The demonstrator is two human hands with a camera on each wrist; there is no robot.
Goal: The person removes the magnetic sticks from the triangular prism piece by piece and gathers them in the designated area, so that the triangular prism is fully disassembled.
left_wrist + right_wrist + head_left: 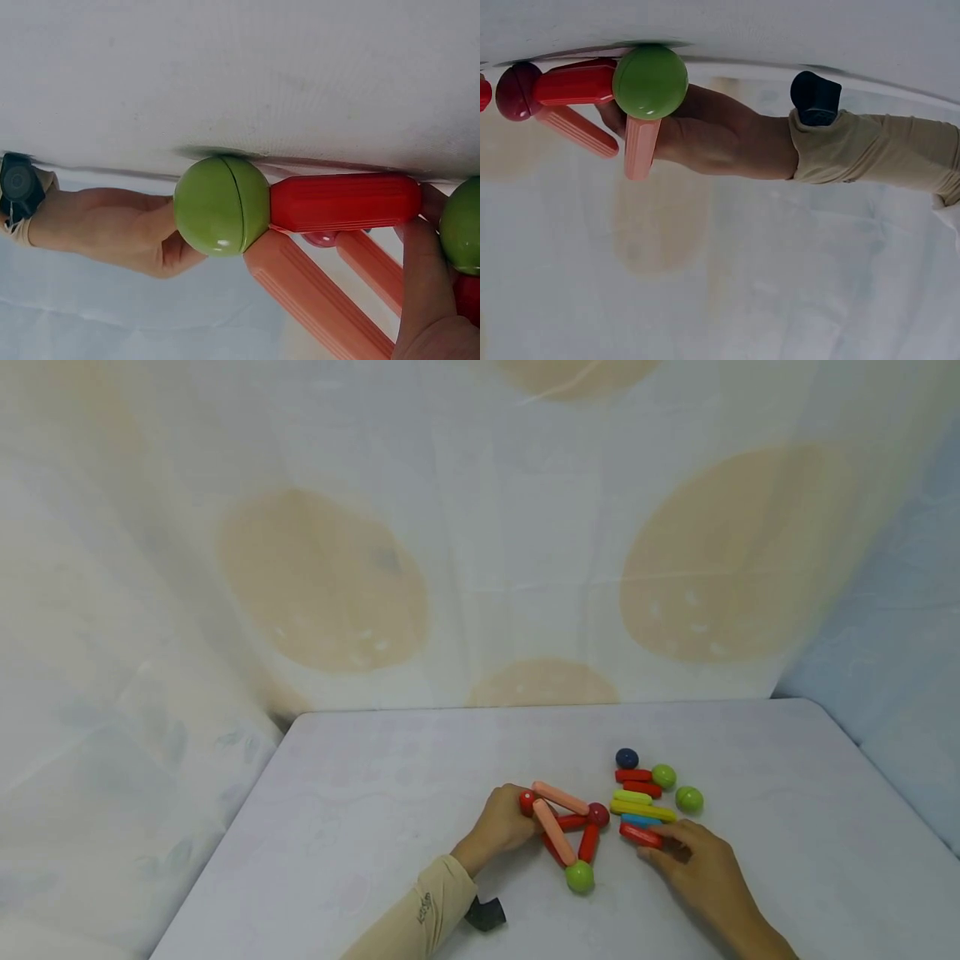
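Observation:
A flat frame of salmon sticks (560, 797), red sticks (588, 842) and balls lies on the white table (360, 827). My left hand (527, 817) grips its left corner at a red ball (527, 802). A dark red ball (597, 814) and a green ball (580, 877) form the other corners. The green ball (221, 205) and a red stick (345, 202) fill the left wrist view. My right hand (663, 845) curls its fingers on a loose red stick (640, 835) at the near edge of a small pile. The right wrist view shows the left hand (720, 139) behind the green ball (650, 81).
The pile holds a yellow stick (642, 810), a blue stick (640, 820), more red sticks (633, 775), two green balls (663, 776) and a dark blue ball (627, 758). A patterned curtain (480, 568) hangs behind the table. The table's left edge (225, 843) runs diagonally.

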